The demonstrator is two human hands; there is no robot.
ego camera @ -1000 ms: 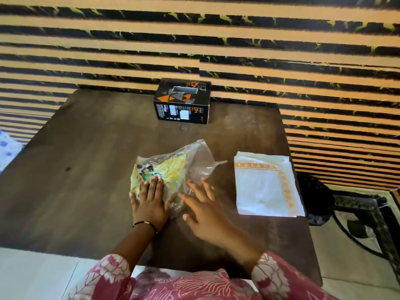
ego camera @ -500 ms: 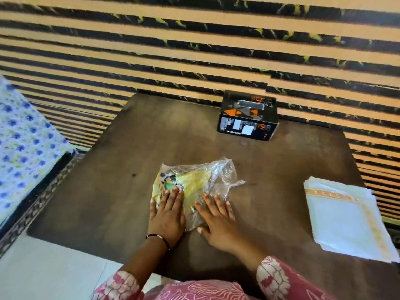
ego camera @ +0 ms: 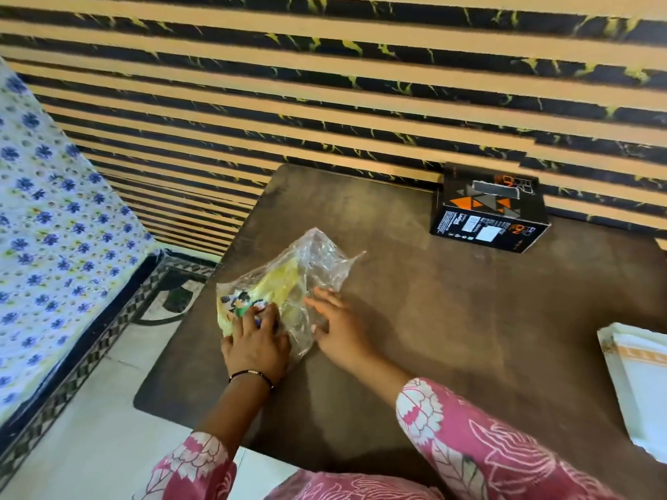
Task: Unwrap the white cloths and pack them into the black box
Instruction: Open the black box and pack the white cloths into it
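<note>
Print on the black box (ego camera: 491, 211) is too small to read.

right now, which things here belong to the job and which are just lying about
Job: white cloths, black box, clear plastic wrapper under left hand and right hand.
Lying about: blue-flowered sheet, striped wall.

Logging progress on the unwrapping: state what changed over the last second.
The plastic wrapper has slid toward the left edge of the table. The left hand, flat on it before, now curls its fingers on the printed end; the right hand stays open, fingertips at the clear plastic. The view also swung left. The black box by the wall and the folded white cloths have not moved.
</note>
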